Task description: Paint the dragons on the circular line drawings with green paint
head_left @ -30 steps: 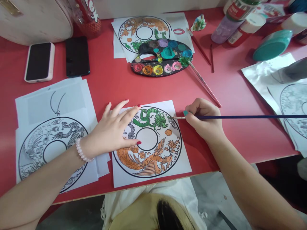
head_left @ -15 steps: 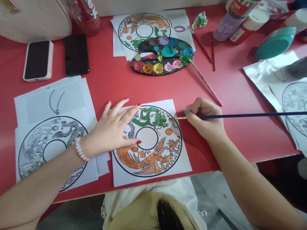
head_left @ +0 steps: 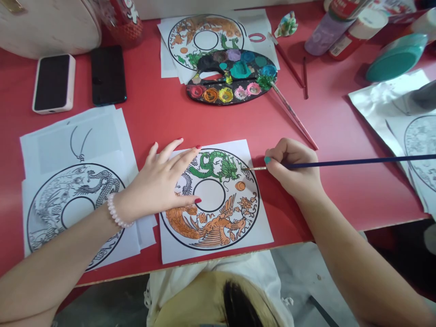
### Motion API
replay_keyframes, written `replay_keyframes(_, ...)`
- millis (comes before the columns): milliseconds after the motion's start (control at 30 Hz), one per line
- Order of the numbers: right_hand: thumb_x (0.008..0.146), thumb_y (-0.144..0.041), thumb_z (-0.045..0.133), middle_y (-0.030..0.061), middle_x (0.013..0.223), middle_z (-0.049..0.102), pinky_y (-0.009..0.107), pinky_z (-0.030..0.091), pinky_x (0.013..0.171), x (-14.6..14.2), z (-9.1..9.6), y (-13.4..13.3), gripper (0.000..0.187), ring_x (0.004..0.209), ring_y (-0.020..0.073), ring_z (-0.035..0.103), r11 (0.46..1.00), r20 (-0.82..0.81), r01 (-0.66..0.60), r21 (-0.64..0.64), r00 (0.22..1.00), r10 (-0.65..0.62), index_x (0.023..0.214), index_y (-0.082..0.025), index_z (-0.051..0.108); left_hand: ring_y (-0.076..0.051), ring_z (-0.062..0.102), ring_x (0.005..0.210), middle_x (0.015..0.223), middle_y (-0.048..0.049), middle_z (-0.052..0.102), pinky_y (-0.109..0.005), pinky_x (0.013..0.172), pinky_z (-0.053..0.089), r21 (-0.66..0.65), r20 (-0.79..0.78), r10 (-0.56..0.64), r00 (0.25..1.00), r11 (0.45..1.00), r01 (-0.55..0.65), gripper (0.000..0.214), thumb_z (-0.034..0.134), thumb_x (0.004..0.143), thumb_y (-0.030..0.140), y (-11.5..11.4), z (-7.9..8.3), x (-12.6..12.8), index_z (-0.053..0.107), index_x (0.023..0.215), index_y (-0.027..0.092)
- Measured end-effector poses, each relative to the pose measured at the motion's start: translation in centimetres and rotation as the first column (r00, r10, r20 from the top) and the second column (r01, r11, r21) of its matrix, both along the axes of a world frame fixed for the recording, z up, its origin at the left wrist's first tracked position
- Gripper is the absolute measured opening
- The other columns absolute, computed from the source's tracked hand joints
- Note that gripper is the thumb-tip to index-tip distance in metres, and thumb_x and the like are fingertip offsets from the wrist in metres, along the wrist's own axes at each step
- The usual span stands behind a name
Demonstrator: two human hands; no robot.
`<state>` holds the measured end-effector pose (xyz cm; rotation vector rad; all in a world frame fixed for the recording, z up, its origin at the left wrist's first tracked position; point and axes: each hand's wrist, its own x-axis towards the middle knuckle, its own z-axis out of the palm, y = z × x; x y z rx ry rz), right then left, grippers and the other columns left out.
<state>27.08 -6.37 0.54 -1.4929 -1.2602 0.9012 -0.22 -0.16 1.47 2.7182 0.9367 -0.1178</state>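
Spread flat, my left hand [head_left: 166, 177] lies across the left part of a printed sheet [head_left: 208, 196], with its thumb by the inner circle. On this sheet a dragon is painted green and a phoenix orange inside a ring. My right hand [head_left: 293, 170] is closed around a thin paintbrush [head_left: 354, 161] with a dark blue handle. The bristle tip is at the ring's upper right, beside the dragon's head. Behind the sheet lies a black oval paint palette [head_left: 204, 93] with several colours. A second brush [head_left: 296, 117] rests with its tip in the palette's green paint.
Uncoloured prints [head_left: 76, 181] are stacked at left, below a black phone [head_left: 108, 75] and a white-cased device [head_left: 54, 84]. A painted print [head_left: 184, 38] lies partly under the palette. Two small brushes [head_left: 289, 63] and paint bottles [head_left: 397, 56] are at upper right.
The view has shifted slightly. Both hands keep nearly the same positions, and the brush tip stays by the dragon's head.
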Motion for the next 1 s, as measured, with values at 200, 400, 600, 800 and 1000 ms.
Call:
replay_keyframes(200, 0.068, -0.004, 0.06, -0.0052, 0.053, 0.029, 0.029, 0.019, 0.046, 0.02, -0.04, -0.04, 0.033, 0.048, 0.0079, 0.028, 1.0, -0.017, -0.023, 0.011, 1.0, 0.023, 0.056, -0.022, 0.035, -0.036, 0.016, 0.141, 0.146, -0.015, 0.038, -0.066, 0.109, 0.012, -0.015, -0.006, 0.012, 1.0, 1.0, -0.012, 0.1, 0.064, 0.076, 0.06, 0.0, 0.16, 0.06, 0.009, 0.149, 0.021)
replay_keyframes(400, 0.066, 0.0, 0.055, -0.0051, 0.053, 0.03, 0.029, 0.016, 0.047, 0.08, -0.1, -0.01, 0.031, 0.048, 0.0077, 0.027, 1.0, -0.037, -0.011, 0.018, 0.999, 0.012, 0.056, -0.021, 0.035, -0.035, 0.017, 0.141, 0.145, -0.0156, 0.039, -0.066, 0.109, 0.013, -0.005, -0.014, 0.011, 1.0, 1.0, -0.011, 0.1, 0.064, 0.076, 0.061, -0.02, 0.15, 0.07, 0.01, 0.149, 0.021)
replay_keyframes(600, 0.065, 0.001, 0.053, -0.0049, 0.053, 0.029, 0.03, 0.016, 0.048, 0.18, -0.19, -0.09, 0.031, 0.049, 0.0082, 0.026, 0.999, -0.02, -0.035, 0.026, 0.999, 0.036, 0.055, -0.021, 0.034, -0.035, 0.017, 0.141, 0.146, -0.0147, 0.038, -0.065, 0.11, 0.012, -0.003, -0.008, 0.01, 1.0, 1.0, -0.01, 0.098, 0.063, 0.077, 0.061, 0.02, 0.0, 0.05, 0.009, 0.149, 0.021)
replay_keyframes(800, 0.065, 0.0, 0.054, -0.0048, 0.053, 0.029, 0.03, 0.016, 0.048, 0.26, -0.29, -0.08, 0.031, 0.049, 0.0085, 0.026, 0.999, -0.007, -0.024, 0.025, 1.0, 0.024, 0.055, -0.021, 0.034, -0.035, 0.017, 0.141, 0.146, -0.0152, 0.038, -0.066, 0.109, 0.013, 0.001, -0.007, 0.006, 1.0, 1.0, -0.006, 0.099, 0.064, 0.076, 0.061, 0.05, 0.01, 0.02, 0.01, 0.149, 0.021)
replay_keyframes(1000, 0.064, -0.002, 0.054, -0.0053, 0.053, 0.027, 0.029, 0.015, 0.049, 0.2, -0.21, 0.02, 0.03, 0.05, 0.0081, 0.025, 0.999, -0.003, 0.0, 0.049, 1.0, 0.0, 0.055, -0.021, 0.033, -0.035, 0.017, 0.141, 0.147, -0.0145, 0.038, -0.066, 0.109, 0.014, 0.005, -0.008, 0.004, 1.0, 1.0, -0.004, 0.101, 0.065, 0.076, 0.06, 0.01, -0.01, 0.07, 0.008, 0.149, 0.021)
